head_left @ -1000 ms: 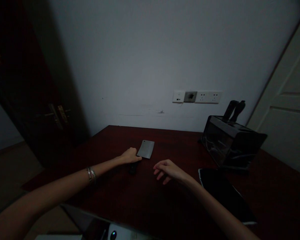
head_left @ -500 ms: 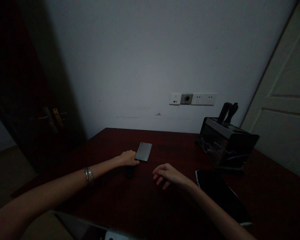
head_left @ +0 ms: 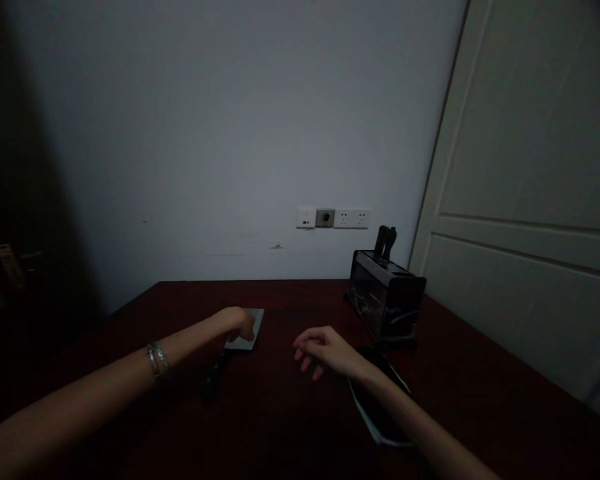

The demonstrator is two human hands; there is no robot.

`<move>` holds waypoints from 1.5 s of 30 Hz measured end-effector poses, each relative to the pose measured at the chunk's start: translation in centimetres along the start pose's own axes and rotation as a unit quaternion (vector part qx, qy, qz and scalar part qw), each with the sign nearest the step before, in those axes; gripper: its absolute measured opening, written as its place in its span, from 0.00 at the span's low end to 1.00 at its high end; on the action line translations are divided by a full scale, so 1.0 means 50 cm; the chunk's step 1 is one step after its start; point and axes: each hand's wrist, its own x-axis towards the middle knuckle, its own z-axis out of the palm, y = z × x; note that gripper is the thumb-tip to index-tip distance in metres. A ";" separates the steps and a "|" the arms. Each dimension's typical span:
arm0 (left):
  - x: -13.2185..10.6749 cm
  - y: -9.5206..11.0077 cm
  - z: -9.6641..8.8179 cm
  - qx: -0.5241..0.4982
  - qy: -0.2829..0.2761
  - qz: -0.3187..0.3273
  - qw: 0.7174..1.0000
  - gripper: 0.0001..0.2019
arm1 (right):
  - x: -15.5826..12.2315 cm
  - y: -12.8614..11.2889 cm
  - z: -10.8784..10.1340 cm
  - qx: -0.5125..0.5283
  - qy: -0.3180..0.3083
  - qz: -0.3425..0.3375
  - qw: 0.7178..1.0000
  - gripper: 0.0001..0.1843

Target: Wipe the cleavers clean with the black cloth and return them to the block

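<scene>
A cleaver (head_left: 250,341) with a broad grey blade and a dark handle lies on the dark red table. Over its blade is my left hand (head_left: 240,323), with the fingers bent down; whether they grip the blade is hidden. The handle extends toward me, free of that hand. My right hand (head_left: 325,350) is held above the table, right of the cleaver, its fingers loosely curled and apart with nothing in them. Below my right forearm lies a flat black item with a pale edge (head_left: 373,420), partly covered by the arm.
A dark knife block (head_left: 387,300) with black handles (head_left: 386,241) standing in its top is at the right rear of the table (head_left: 290,300). Wall sockets (head_left: 353,219) are behind it. A pale panelled door (head_left: 520,200) stands on the right.
The view has turned right and tilted up a little. My left hand has shifted from beside the cleaver's blade to over it. My right hand keeps its loose curl.
</scene>
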 end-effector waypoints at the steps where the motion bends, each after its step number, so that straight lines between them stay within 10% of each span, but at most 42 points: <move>1: 0.015 0.016 -0.007 0.013 -0.001 -0.002 1.000 0.08 | -0.008 -0.014 -0.012 -0.006 0.032 -0.027 0.999 0.13; 6: 0.093 0.110 -0.002 0.030 0.030 0.022 0.999 0.09 | -0.050 -0.097 -0.084 -0.089 0.225 -0.177 0.954 0.13; 13: 0.169 0.224 0.135 -0.089 0.019 0.019 0.996 0.20 | -0.084 -0.218 -0.262 -0.250 0.451 -0.283 0.809 0.16; 16: 0.186 0.240 0.181 -0.121 0.059 -0.004 0.991 0.20 | -0.082 -0.257 -0.360 -0.281 0.533 -0.279 0.748 0.18; 22: 0.197 0.238 0.218 -0.115 0.162 -0.042 0.979 0.19 | -0.036 -0.299 -0.500 -0.416 0.551 -0.126 0.713 0.19; 34: 0.192 0.231 0.239 -0.070 0.171 -0.032 0.982 0.17 | 0.089 -0.349 -0.616 -0.437 0.435 0.102 0.781 0.21; 45: 0.196 0.230 0.239 -0.079 0.170 -0.021 0.982 0.17 | 0.151 -0.359 -0.626 -0.444 0.347 0.231 0.793 0.22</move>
